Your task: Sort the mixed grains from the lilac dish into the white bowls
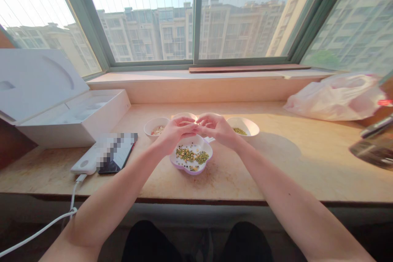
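A purple-rimmed white dish (177,164) holds mixed yellow and green beans and sits on the stone sill in front of me. My left hand (173,132) and my right hand (217,128) hover just above its far edge, fingertips meeting, both curled in a pinch; what they hold is too small to see. Behind them stand several small white bowls: one at the left (152,124) with pale bits, one at the right (249,124) with green beans, and two partly hidden by my hands.
An open white box (75,114) sits at the left, with a phone (118,156) and a white power bank (86,163) and its cable beside it. A pink-white plastic bag (334,97) lies at the right. Blurred dark objects (373,147) are at the far right edge.
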`<state>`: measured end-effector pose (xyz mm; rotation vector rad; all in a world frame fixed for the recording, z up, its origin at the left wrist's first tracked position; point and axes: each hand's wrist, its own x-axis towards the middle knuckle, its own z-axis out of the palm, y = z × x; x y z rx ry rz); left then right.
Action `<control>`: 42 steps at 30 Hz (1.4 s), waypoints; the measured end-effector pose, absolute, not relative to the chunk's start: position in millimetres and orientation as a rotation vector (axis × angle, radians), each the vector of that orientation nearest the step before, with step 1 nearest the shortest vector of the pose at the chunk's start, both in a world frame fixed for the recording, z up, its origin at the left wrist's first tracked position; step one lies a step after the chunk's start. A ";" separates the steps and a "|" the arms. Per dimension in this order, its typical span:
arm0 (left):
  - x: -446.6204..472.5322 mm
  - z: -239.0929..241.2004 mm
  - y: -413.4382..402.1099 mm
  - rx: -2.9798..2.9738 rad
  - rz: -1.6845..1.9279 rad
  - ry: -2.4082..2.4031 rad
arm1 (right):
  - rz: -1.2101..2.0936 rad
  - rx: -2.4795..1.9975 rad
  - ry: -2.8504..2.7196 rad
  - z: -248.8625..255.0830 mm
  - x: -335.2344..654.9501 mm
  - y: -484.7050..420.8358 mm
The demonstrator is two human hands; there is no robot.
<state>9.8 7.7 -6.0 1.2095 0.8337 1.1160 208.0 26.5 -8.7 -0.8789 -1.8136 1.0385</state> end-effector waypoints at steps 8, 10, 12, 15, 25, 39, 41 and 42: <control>14.4 -14.1 8.2 1.264 1.094 1.018 | 0.919 -0.956 -1.893 -25.1 206.4 35.8; 14.8 -14.6 8.1 1.322 1.064 1.039 | 0.864 -0.965 -1.926 -23.9 207.0 36.4; 14.0 -14.9 7.8 1.436 1.032 1.085 | 0.884 -0.964 -1.911 -20.7 207.8 36.0; 11.3 -14.7 6.0 1.843 0.945 1.222 | 1.078 -0.906 -1.833 -14.7 210.5 34.9; 11.3 -6.1 -8.3 2.770 0.183 0.869 | 1.356 -0.778 -1.741 -4.9 224.1 37.6; 23.5 -4.7 -13.7 2.831 0.063 0.933 | 1.324 -0.767 -1.792 -3.6 223.1 36.1; 22.8 -8.0 -12.0 2.835 0.082 0.954 | 1.340 -0.755 -1.785 -4.3 223.9 36.9; 22.1 -9.6 -10.7 2.830 0.100 0.954 | 1.351 -0.750 -1.780 -4.5 224.3 37.2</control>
